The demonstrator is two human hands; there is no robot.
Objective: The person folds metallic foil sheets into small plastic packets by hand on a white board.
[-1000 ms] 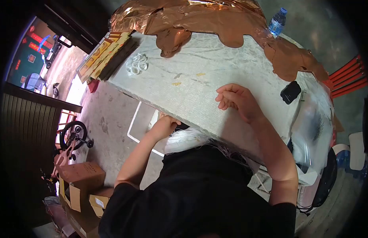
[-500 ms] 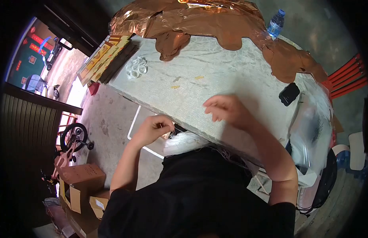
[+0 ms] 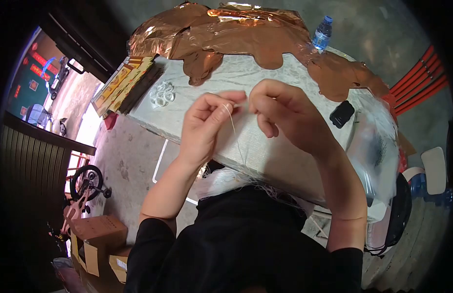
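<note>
My left hand [image 3: 204, 124] is raised over the white-covered table, thumb and forefinger pinching a thin white thread [image 3: 234, 129]. The thread loops over the thumb and hangs down toward the table's near edge. A bundle of white threads [image 3: 224, 181] lies across my lap. Close beside the left fingertips is my right hand [image 3: 292, 115], its fingers curled and thumb and forefinger drawn together. Whatever it may pinch is too small to make out. Beyond the left hand, a cluster of clear rings [image 3: 162, 94] rests on the table [image 3: 187, 83].
Copper-coloured foil [image 3: 236, 34] drapes the table's far side, with a water bottle [image 3: 322, 34] at its right. A black case [image 3: 342, 115] lies at the right, near clear plastic wrapping [image 3: 378, 151]. Stacked printed cards [image 3: 124, 85] stand at the left corner; cardboard boxes [image 3: 97, 239] sit on the floor.
My left hand has risen from the table's near edge, bringing the thread up with it. The right hand has moved up slightly, and the two hands now meet. The view has shifted a little.
</note>
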